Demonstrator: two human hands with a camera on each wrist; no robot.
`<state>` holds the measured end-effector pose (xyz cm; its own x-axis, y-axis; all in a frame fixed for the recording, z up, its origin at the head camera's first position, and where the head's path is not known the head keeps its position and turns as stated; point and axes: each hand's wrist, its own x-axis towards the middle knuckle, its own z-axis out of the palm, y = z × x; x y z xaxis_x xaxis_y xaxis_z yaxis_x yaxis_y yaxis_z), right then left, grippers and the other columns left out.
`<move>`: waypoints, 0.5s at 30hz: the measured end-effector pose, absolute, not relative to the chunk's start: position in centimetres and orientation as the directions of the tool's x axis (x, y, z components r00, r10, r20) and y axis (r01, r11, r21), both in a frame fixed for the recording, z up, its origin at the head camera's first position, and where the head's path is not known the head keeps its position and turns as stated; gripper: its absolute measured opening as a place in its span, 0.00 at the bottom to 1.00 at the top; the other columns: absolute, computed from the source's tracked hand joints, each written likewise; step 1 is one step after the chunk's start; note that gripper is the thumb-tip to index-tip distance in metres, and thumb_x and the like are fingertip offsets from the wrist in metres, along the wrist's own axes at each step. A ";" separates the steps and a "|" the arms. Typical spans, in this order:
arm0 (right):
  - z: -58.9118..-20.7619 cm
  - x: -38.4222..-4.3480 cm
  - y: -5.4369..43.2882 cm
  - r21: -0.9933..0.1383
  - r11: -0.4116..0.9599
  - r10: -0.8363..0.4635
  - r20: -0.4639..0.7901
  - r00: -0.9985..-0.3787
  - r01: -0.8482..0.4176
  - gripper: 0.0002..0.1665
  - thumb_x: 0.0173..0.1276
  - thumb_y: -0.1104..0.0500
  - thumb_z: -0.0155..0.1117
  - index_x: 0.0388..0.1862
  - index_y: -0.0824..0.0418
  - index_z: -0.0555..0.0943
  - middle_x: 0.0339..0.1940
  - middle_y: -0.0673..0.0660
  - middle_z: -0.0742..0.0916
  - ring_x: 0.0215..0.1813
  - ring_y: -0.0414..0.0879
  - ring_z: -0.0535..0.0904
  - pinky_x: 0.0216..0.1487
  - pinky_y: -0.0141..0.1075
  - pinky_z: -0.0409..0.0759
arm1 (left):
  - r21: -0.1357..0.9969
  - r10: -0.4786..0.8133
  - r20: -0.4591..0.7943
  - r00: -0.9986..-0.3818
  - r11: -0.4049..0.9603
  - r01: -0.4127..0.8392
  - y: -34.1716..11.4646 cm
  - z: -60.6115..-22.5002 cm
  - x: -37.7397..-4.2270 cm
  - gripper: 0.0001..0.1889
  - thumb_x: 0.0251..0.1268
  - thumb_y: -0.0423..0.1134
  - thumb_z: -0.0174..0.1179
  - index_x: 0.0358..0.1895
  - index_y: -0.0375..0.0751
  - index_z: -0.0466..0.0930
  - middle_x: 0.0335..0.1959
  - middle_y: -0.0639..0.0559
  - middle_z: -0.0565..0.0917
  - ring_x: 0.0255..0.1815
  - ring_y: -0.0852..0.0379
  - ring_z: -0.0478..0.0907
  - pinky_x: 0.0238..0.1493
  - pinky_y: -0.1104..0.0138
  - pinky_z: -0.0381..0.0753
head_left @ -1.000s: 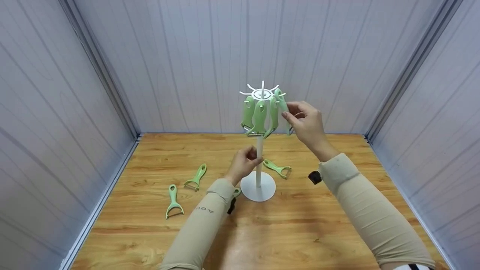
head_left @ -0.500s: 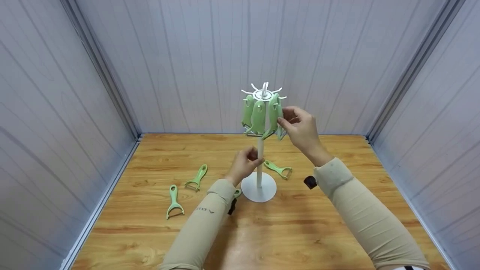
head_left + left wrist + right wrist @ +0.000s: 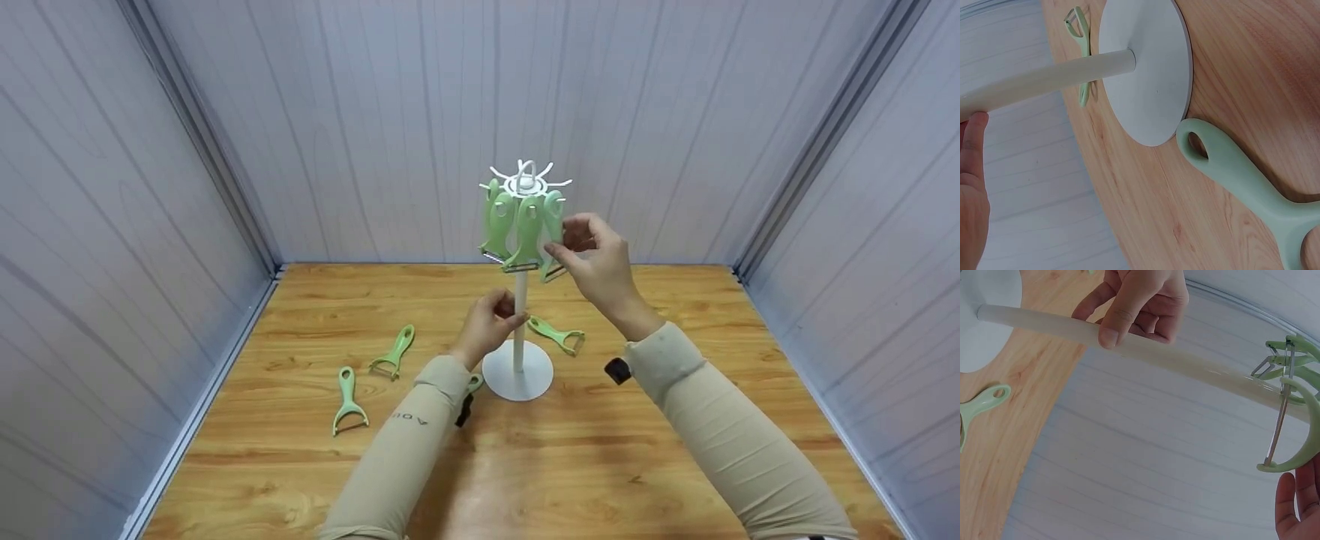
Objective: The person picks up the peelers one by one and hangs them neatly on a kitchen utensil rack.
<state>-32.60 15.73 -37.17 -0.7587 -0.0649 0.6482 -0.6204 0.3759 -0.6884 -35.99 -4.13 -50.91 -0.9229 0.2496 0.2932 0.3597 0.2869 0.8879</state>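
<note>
My left hand (image 3: 482, 331) pinches the white pole (image 3: 519, 352) of an upright stand between thumb and fingers, below its ring of hooks (image 3: 525, 184). Several green Y-shaped peelers (image 3: 528, 232) hang by their handle holes from the front hooks, blades down. The rightmost one, a paler green peeler (image 3: 553, 217), is on a hook, and my right hand (image 3: 602, 259) holds its lower handle, thumb in front. In the right wrist view, fingertips (image 3: 1285, 498) of that hand lie right by the peeler's curved arm (image 3: 1303, 450).
On the wooden table (image 3: 300, 480), two peelers lie left, a green peeler (image 3: 394, 352) and a paler peeler (image 3: 347, 401). Another peeler (image 3: 556, 335) lies behind the round white base (image 3: 517, 386). One more peeler (image 3: 1235, 169) by the base is mostly hidden under my left sleeve in the head view.
My right hand has moved left and slightly down with the pale peeler. The hook ring has turned, carrying the hanging peelers leftward across the front. My left hand stays on the pole.
</note>
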 end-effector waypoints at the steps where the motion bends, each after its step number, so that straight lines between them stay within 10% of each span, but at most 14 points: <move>1: -37.2 -32.6 15.8 -0.682 0.378 -0.069 0.654 -0.754 -0.626 0.18 0.69 0.66 0.79 0.54 0.70 0.83 0.39 0.62 0.90 0.41 0.38 0.83 0.49 0.31 0.84 | 0.887 0.249 0.296 -0.922 0.285 0.362 -4.1 -50.9 -36.0 0.06 0.72 0.28 0.70 0.45 0.32 0.82 0.41 0.42 0.88 0.41 0.59 0.81 0.48 0.65 0.85; 15: -39.4 -32.5 18.4 -0.670 0.447 -0.066 0.636 -0.769 -0.593 0.20 0.68 0.65 0.80 0.57 0.70 0.87 0.42 0.65 0.91 0.43 0.42 0.84 0.53 0.33 0.83 | 0.893 0.250 0.290 -0.924 0.276 0.355 -4.1 -50.9 -36.1 0.06 0.71 0.28 0.70 0.44 0.33 0.82 0.40 0.43 0.87 0.40 0.59 0.81 0.47 0.67 0.84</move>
